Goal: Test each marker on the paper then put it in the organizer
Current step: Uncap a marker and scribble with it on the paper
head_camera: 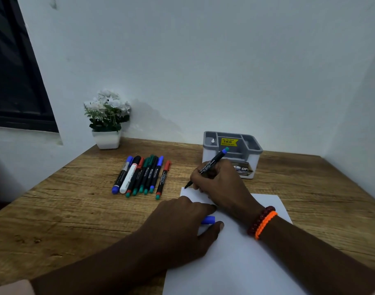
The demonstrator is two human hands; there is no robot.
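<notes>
Uncapped black marker, blue end

Dim, bluish, even light; soft shadows fall beside the plant. Wide-angle distortion bends the edges; focus is slightly soft.

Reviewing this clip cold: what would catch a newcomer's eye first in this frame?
Probably the right hand in the centre, gripping a blue-ended marker with its tip at the far left corner of the white paper. Next, the left hand resting on the paper with a blue cap under its fingers. Then the row of markers lying to the left and the grey organizer behind.
</notes>
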